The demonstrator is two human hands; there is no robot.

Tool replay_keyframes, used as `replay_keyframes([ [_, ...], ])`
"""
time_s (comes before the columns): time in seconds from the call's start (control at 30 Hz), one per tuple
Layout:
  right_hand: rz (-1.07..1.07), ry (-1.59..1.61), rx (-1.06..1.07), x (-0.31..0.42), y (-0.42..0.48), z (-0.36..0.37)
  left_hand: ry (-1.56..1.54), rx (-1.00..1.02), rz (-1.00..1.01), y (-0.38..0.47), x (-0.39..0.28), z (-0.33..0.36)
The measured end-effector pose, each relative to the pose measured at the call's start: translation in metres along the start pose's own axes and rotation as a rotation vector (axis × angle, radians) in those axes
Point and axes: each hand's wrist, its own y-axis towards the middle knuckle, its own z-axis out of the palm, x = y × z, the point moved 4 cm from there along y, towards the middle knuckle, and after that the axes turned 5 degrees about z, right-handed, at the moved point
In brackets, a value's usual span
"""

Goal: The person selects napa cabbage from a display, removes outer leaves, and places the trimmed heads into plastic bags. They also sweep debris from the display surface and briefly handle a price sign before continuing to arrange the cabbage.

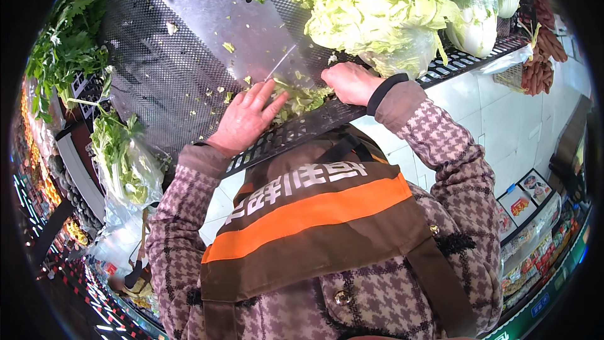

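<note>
My left hand (250, 115) lies palm down over the black perforated shelf (160, 85), its thumb apart from its fingers. Pale green leaf scraps (302, 99) are heaped between my two hands along the shelf's front edge. Just past the left fingertips, a thin pale strip (281, 62) runs away from me; what it is stays unclear. My right hand (351, 84) is curled at the right end of the heap, knuckles up. Its fingertips are hidden, so any scraps inside it cannot be seen. Napa cabbages (377, 9), some in clear film, lie just beyond this hand.
A smooth grey sheet (212, 14) covers part of the shelf, with leaf bits strewn on it. Leafy celery (71, 33) stands at the left, above a bagged bunch of greens (125, 165). Reddish-brown roots (538, 66) hang at the far right. Pale floor tiles (462, 104) show below.
</note>
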Motion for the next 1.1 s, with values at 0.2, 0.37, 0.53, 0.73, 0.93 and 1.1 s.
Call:
replay_keyframes([
  [0.2,-0.078,-0.045,-0.03,0.001,0.002,0.004,-0.259,-0.236,-0.098,0.025,0.002,0.009],
  [0.37,-0.143,-0.037,-0.057,0.004,-0.002,0.002,-0.532,-0.485,-0.657,0.022,0.007,0.025],
  [0.53,-0.072,0.042,-0.025,0.001,-0.002,0.006,-0.424,-0.268,-0.443,0.038,-0.016,-0.003],
  [0.73,0.045,-0.071,-0.045,0.015,-0.016,-0.016,-0.67,-0.683,-0.656,-0.034,0.019,-0.136],
  [0.93,-0.29,1.082,-0.044,0.136,-0.032,-0.039,-1.526,-1.191,-0.72,-0.049,0.06,-0.138],
  [1.1,-0.236,1.203,-0.123,0.207,0.016,-0.101,-1.504,-1.248,-0.47,-0.025,0.085,-0.167],
])
